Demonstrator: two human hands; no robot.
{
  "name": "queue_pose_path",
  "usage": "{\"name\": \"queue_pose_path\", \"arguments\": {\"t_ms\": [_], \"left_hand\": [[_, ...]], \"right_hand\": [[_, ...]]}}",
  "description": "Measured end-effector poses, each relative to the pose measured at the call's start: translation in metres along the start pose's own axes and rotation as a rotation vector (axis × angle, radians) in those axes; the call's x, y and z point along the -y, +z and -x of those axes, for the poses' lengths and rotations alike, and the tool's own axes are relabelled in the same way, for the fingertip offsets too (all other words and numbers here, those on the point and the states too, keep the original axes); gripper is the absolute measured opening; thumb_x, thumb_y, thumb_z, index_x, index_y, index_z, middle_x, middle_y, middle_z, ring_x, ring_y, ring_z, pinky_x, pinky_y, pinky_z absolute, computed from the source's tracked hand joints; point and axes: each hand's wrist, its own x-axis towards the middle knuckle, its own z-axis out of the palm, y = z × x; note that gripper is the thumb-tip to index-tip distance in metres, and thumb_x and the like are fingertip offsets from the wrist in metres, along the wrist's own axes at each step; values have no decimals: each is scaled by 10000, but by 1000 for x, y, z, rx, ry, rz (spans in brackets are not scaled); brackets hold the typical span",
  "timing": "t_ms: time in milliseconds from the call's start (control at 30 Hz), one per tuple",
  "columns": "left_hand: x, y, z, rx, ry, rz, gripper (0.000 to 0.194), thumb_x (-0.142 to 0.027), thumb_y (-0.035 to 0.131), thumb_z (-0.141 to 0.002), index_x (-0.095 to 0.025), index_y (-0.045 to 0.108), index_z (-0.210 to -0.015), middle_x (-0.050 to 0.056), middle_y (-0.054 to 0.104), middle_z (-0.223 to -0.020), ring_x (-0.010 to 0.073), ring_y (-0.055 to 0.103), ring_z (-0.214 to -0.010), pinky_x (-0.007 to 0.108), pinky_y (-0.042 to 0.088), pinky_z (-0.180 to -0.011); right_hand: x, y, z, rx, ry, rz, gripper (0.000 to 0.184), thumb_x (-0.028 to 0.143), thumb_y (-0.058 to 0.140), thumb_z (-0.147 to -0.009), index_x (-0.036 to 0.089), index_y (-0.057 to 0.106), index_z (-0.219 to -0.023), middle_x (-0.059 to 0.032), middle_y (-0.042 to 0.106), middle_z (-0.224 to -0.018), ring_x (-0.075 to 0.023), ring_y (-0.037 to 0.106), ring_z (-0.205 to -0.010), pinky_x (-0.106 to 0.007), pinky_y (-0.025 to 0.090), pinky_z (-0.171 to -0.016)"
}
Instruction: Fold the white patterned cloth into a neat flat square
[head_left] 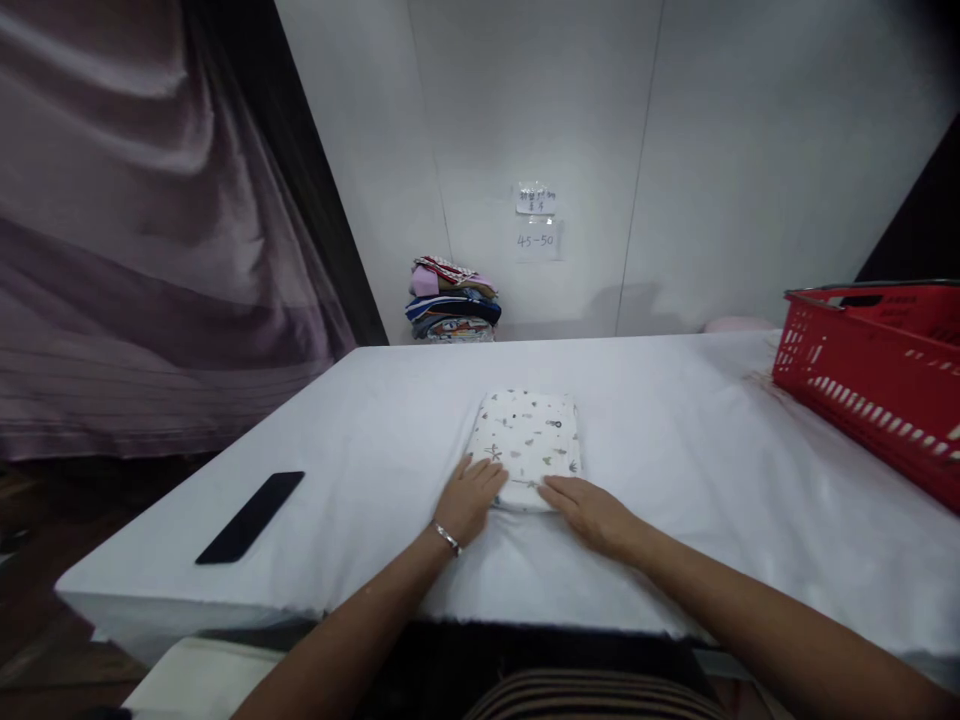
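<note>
A: Resting both palms flat, yeah? Your left hand sits on the near left corner of the cloth, fingers spread and lying loose, nothing gripped.

B: And your right hand?

A: Same deal. Flat on the table, fingers stretched out, tips touching the cloth's near edge at the right. Not closed on anything. There's a bracelet on your left wrist.

B: Where's the cloth lie from you?

A: Dead ahead, mid-table, just past your fingertips. Folded into a neat pad, white with small prints. Its long axis runs away from you, toward the wall; the short near edge faces your hands. Your left hand overlaps it a bit more, so that one's nearer. Right only meets the edge.

B: Other stuff?

A: Phone lying flat, well off to your left near the table's front edge. Red basket at the far right, apart from the cloth. A stack of clothes beyond the table's back edge, against the wall. Paper notes stuck on the wall above. Curtain on the left.
</note>
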Motion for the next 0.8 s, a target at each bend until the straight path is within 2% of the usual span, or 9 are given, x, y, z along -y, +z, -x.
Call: {"name": "queue_pose_path", "arguments": {"t_ms": [100, 200, 267, 333, 467, 533, 567, 667, 800], "left_hand": [[35, -10, 8, -56, -76, -44, 478, -78, 390, -827, -309, 565, -1208, -3, 496, -1346, 210, 311, -1333, 449, 138, -1129], [65, -11, 23, -23, -195, -35, 564, -25, 409, -742, -324, 574, -1190, -21, 494, -1345, 223, 333, -1322, 481, 178, -1113], [77, -7, 33, -10, -257, 22, 628, -13, 418, -681, -309, 551, -1218, -21, 450, -1382, 209, 354, -1311, 448, 252, -1095], [82, -3, 39, -56, -329, 106, 610, -53, 425, -679, -266, 535, -1240, -5, 409, -1413, 187, 355, -1310, 384, 290, -1088], [87, -6, 33, -172, -640, 302, 468, -230, 400, -787, -208, 534, -1235, 27, 478, -1363, 179, 423, -1261, 323, 347, -1052], [91, -11, 22, -140, -784, 356, 469, -350, 384, -831, -181, 519, -1248, 58, 544, -1295, 201, 509, -1178, 333, 403, -994], [94, -14, 16, -99, -824, 360, 499, -410, 392, -834, -165, 514, -1250, 75, 571, -1259, 214, 544, -1132, 338, 423, -964], [100, -19, -2, 53, -831, 313, 555, -516, 465, -778, -144, 567, -1177, 102, 627, -1166, 251, 588, -1052, 349, 444, -909], [108, -18, -16, 192, -814, 336, 428, -518, 540, -704, -170, 659, -922, 74, 696, -965, 261, 636, -915, 318, 485, -768]], "right_hand": [[35, 24, -15, -23, 174, -139, 436, 360, 328, -942, 272, 415, -1360, -44, 511, -1335, -224, 486, -1201, -429, 386, -1010], [62, 39, -27, 44, -47, -194, 459, 398, 437, -892, 250, 463, -1326, -55, 477, -1366, -245, 431, -1246, -431, 331, -1044], [62, 32, -35, 74, -226, -215, 451, 392, 491, -858, 253, 507, -1287, -44, 494, -1352, -233, 427, -1246, -403, 307, -1060], [43, 14, -45, 5, -232, -229, 410, 358, 420, -891, 240, 525, -1269, -51, 555, -1287, -208, 473, -1201, -387, 330, -1041], [-29, -34, -83, -215, 263, -98, 385, 279, 390, -889, 206, 570, -1221, -66, 562, -1275, -227, 474, -1202, -384, 326, -1041], [-63, -49, -106, -69, 502, 21, 426, 277, 398, -890, 166, 516, -1284, -86, 492, -1348, -228, 425, -1252, -343, 304, -1052], [-77, -53, -116, -17, 551, 31, 433, 282, 429, -878, 142, 525, -1277, -112, 498, -1339, -254, 441, -1239, -352, 324, -1033], [-103, -58, -143, 130, 625, 31, 402, 310, 578, -790, 143, 630, -1152, -139, 600, -1210, -312, 521, -1150, -375, 396, -954], [-116, -57, -167, 264, 675, 17, 477, 361, 726, -640, 114, 681, -1045, -173, 628, -1145, -353, 542, -1105, -381, 428, -887]]}}
